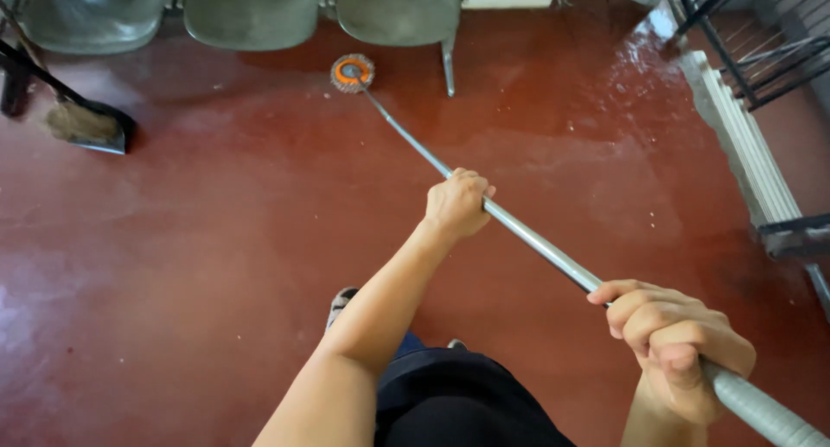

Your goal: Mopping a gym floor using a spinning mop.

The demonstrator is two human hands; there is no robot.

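Both hands grip a long silver mop pole that runs from lower right up to the far floor. My left hand is closed around the pole's middle. My right hand is closed around its near end, just above a grey grip sleeve. The round mop head, orange in the centre with a pale fringe, rests on the dark red floor beside a chair leg. The floor looks wet and shiny at the upper right.
Three grey-green chairs line the far wall. A black dustpan with a brush lies at the left. A white ribbed panel and black metal railing stand at the right. My foot shows below my left arm.
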